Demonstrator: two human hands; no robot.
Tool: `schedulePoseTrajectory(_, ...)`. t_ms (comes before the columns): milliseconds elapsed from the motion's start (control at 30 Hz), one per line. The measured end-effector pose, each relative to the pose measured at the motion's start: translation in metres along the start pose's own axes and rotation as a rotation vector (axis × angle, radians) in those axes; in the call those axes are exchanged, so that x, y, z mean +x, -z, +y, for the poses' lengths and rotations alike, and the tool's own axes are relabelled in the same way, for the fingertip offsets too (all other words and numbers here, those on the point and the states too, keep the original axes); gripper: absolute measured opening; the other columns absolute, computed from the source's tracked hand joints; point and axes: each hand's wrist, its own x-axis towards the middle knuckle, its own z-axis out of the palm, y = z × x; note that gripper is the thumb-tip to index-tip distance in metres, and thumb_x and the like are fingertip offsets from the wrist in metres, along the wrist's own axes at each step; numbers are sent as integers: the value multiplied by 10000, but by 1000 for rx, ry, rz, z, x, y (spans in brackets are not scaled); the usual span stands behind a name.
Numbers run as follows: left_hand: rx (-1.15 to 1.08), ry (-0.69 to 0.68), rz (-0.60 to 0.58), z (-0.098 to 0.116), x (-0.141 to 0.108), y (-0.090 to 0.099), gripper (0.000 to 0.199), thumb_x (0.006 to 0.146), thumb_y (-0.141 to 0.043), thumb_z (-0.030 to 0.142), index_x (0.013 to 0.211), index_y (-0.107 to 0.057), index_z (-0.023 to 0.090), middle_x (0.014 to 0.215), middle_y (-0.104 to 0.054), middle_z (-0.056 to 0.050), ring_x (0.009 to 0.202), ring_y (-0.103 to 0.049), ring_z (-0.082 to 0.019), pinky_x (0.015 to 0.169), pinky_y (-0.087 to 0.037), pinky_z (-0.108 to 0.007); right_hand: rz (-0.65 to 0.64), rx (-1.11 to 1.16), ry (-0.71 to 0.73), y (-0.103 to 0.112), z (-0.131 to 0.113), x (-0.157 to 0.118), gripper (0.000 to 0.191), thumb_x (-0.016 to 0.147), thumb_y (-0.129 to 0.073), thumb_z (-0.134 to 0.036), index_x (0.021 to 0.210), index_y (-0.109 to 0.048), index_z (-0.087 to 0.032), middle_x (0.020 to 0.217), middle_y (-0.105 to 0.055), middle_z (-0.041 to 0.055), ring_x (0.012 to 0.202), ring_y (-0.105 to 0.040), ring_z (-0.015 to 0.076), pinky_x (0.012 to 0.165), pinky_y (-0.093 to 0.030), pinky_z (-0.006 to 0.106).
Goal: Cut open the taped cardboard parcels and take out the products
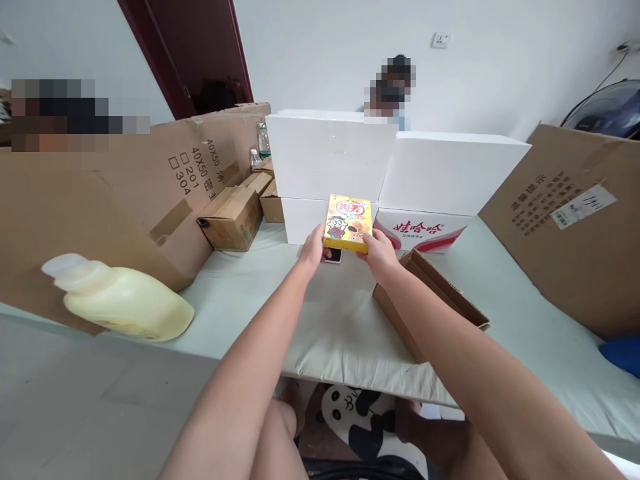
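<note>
"Bottle [133, 303] by the surface's [235, 287] front edge, L side: why?"

"Out of the way, prob.; upright or lying, can't tell. Open carton [395, 319] also sits near the front edge, R of middle, partly under the R forearm [450, 333]: easy reach, I'd guess."

"And the yellow box [349, 217]?"

"Mid-surface, looks lifted just off it. L hand [314, 247] grasps its L side, R hand [383, 253] its near R corner; two-sided hold, prob. for steadiness. Printed face up, maybe for reading."

"Dark thing below?"

"Phone [334, 258], maybe; mostly hidden."

"White boxes [333, 157] behind?"

"Stacked side by side, prob. toward the far edge, w/ tall cardboard [145, 187] on L. Looks like a screen btwn here & the person [404, 121] beyond."
</note>
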Motion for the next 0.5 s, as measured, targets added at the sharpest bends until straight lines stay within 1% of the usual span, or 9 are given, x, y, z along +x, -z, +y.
schedulePoseTrajectory(67, -104, -73, -17, -11, -24, 7, 504, 850, -518, 678, 999, -620, 208, 767, -604, -3, 579, -506, -129, 552, -328, -258, -21, 24, 106, 30, -3, -44, 569, 1008, -442, -438, 1563, -425, -316, 1585, -562, 64, 1356, -635, 232, 1025, -619, 372)
schedulePoseTrajectory(133, -183, -114, -62, -33, -48, 15, 486, 820, -539, 660, 987, -620, 210, 752, -581, 9, 579, -478, -121, 554, -318, -250, -8, 22, 300, 74, 0, -90, 554, 999, -445, -533, 1522, -469, -353, 1604, -546, 68, 1420, -595, 309, 1037, -614, 494)
schedulePoseTrajectory(167, -189, -99, -83, -47, -57, 18, 468, 824, -536, 651, 940, -618, 206, 717, -554, 16, 578, -456, -119, 562, -314, -248, 84, 34, 358, 100, 5, -110, 497, 990, -475, -536, 1462, -533, -394, 1592, -563, 45, 1445, -574, 326, 1051, -602, 540)
schedulePoseTrajectory(200, -177, -65, -95, -63, -65, 20, 449, 826, -531, 641, 883, -607, 203, 683, -521, 24, 572, -426, -114, 567, -302, -246, 234, 57, 418, 127, 11, -125, 420, 977, -518, -525, 1377, -608, -434, 1567, -590, 15, 1467, -554, 327, 1085, -581, 561)
schedulePoseTrajectory(267, -137, 30, -128, -94, -75, 18, 418, 815, -522, 616, 778, -565, 202, 624, -441, 42, 556, -353, -105, 565, -263, -244, 524, 77, 506, 181, 31, -140, 352, 946, -585, -500, 1285, -680, -498, 1570, -583, -40, 1531, -477, 327, 1177, -512, 574)
schedulePoseTrajectory(300, -119, 75, -145, -108, -76, 14, 406, 801, -521, 605, 728, -529, 206, 599, -390, 52, 545, -308, -101, 557, -233, -246, 636, 77, 494, 207, 43, -139, 350, 912, -622, -505, 1254, -683, -536, 1557, -592, -61, 1540, -462, 335, 1154, -531, 574)
schedulePoseTrajectory(367, -98, 144, -176, -130, -76, 3, 410, 783, -513, 601, 646, -438, 222, 568, -280, 72, 528, -219, -97, 540, -172, -254, 715, 64, 252, 251, 75, -122, 373, 863, -676, -557, 1235, -648, -553, 1553, -595, -50, 1545, -455, 334, 1083, -588, 533)
schedulePoseTrajectory(433, -86, 183, -193, -144, -73, -8, 442, 782, -501, 617, 605, -353, 241, 567, -189, 85, 530, -152, -98, 535, -128, -264, 746, -13, 23, 285, 109, -94, 454, 833, -686, -577, 1257, -623, -426, 1524, -616, 80, 1457, -563, 358, 1028, -629, 479)
schedulePoseTrajectory(500, -67, 203, -214, -149, -69, -17, 470, 781, -505, 633, 590, -310, 250, 574, -161, 84, 542, -136, -101, 536, -119, -270, 765, -92, -86, 306, 142, -61, 481, 836, -645, -567, 1232, -621, -295, 1401, -672, 175, 1300, -684, 367, 957, -663, 464)
